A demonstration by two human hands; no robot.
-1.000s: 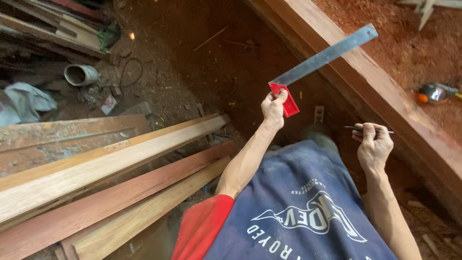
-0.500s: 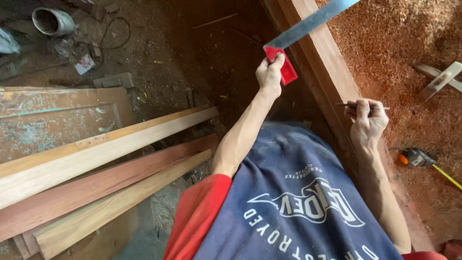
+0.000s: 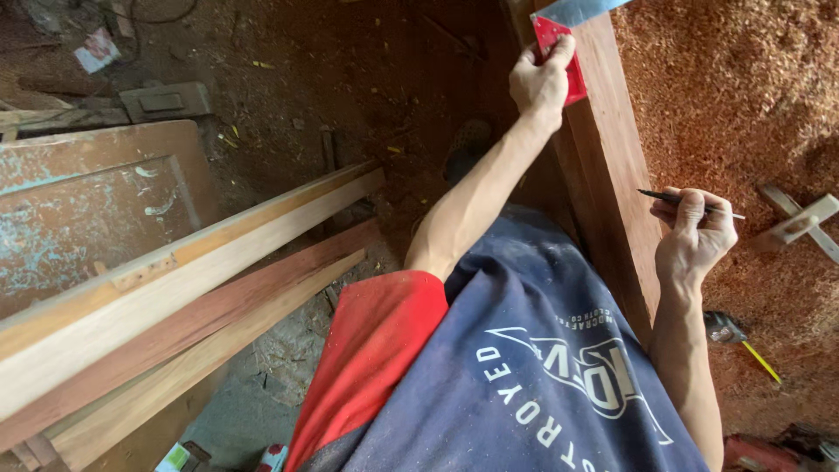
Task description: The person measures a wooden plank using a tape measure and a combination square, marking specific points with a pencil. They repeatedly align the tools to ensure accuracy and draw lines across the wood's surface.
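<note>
My left hand [image 3: 540,80] grips the red stock of a try square [image 3: 566,61], whose steel blade [image 3: 577,10] runs off the top edge. The stock lies on a long reddish wooden beam [image 3: 616,166] that crosses the right side of the view. My right hand [image 3: 695,238] holds a thin dark pencil [image 3: 673,199] with its tip pointing left over the beam's right edge. My blue and red shirt fills the lower middle.
Several long planks [image 3: 175,297] lie stacked at left on the dirt floor, next to an old painted door panel [image 3: 87,201]. Sawdust [image 3: 734,96] covers the bench at right, with a tape measure [image 3: 730,330] and a small wooden cross piece [image 3: 800,223].
The view has swung; my left hand has carried the try square up onto the beam, farther from me. My right hand with the pencil has shifted a little to the right.
</note>
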